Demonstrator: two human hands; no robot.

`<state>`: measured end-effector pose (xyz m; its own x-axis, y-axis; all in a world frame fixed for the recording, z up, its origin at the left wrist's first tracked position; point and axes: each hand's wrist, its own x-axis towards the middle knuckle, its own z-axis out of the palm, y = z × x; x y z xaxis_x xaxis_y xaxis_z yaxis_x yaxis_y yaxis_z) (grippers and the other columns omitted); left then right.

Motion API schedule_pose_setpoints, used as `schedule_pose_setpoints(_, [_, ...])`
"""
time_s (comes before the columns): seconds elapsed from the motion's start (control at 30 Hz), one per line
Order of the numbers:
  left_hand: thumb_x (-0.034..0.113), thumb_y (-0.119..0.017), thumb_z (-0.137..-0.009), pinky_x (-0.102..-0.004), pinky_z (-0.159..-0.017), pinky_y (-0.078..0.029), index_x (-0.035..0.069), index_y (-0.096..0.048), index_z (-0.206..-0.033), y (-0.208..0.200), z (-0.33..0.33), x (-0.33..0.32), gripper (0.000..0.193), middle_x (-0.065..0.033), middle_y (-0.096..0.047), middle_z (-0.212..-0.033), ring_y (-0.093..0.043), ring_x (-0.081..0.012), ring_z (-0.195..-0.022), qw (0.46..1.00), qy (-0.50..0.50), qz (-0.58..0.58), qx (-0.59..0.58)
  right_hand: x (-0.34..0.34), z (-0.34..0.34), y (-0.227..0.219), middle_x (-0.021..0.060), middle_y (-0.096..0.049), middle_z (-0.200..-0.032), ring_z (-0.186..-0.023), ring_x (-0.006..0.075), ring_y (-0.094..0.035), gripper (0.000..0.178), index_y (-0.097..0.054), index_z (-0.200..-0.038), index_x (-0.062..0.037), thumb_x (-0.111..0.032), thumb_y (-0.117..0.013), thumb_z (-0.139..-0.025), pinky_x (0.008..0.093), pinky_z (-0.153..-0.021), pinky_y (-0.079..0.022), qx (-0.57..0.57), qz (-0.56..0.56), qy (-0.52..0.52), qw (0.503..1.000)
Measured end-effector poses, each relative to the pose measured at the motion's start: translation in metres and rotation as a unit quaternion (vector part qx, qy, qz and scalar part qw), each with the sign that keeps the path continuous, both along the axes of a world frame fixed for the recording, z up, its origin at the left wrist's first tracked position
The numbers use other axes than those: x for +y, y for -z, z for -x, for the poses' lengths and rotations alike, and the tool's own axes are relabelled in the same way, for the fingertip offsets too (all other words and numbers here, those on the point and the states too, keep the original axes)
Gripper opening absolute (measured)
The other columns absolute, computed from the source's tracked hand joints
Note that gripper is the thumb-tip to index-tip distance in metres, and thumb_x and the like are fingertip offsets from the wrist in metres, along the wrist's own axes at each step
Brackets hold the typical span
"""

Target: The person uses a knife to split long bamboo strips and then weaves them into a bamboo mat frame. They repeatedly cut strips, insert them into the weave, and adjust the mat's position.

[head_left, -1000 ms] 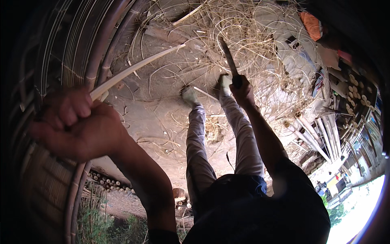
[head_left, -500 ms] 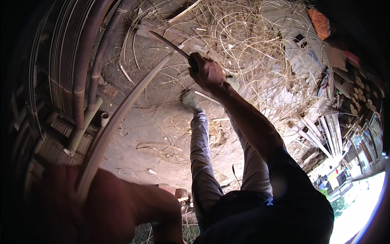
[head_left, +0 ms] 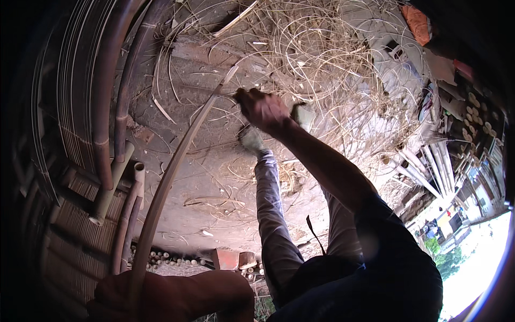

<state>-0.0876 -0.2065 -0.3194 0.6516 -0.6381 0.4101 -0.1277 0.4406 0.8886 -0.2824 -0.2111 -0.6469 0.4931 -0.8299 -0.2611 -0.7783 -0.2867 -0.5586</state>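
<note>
A long, pale bamboo strip runs up and away from the lower left, its far end narrowed. My left hand is closed round the strip's near end, dark and close to the view. Higher up, my right hand is wrapped round the dark handle of a knife. The knife's blade is smeared by motion and points left, across the strip near its far end. Whether the blade touches the strip, I cannot tell.
Tangled thin bamboo shavings cover the ground ahead and to the right. Dark bamboo poles and a slatted bamboo rack stand at left. Cut poles lean at right. A brick sits near my legs.
My right hand has come down and slightly left, and the knife blade has swung to point more level. My left hand has moved lower with the strip's near end.
</note>
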Motion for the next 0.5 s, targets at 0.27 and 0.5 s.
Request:
schedule_pose_setpoints(0.27, [0.048,-0.034,-0.103,-0.0253,-0.053,-0.039,0.021,-0.041,-0.069,0.003,-0.003,0.005,0.044,0.0066,-0.038,-0.064,-0.042,-0.0083,-0.057,1.000,-0.010,0.003,0.004,0.008,0.005,0.021,0.0070,-0.062,-0.079,-0.065,0.0257,-0.065,0.028,-0.056,-0.118,-0.0103,-0.025,-0.058,-0.094,0.0382,-0.049,-0.052,-0.026,0.019,-0.035,0.999])
schedule_pose_setpoints(0.5, [0.040,-0.043,-0.099,-0.0322,-0.061,-0.045,0.016,-0.052,-0.074,0.002,-0.016,0.018,0.036,0.0027,-0.047,-0.066,-0.052,-0.0146,-0.065,0.997,0.075,-0.031,0.009,0.005,0.004,-0.027,0.0109,-0.063,-0.085,-0.067,0.0282,-0.065,0.029,-0.056,-0.113,-0.0095,-0.022,-0.065,-0.088,0.0381,-0.051,-0.052,-0.063,0.036,-0.013,0.997])
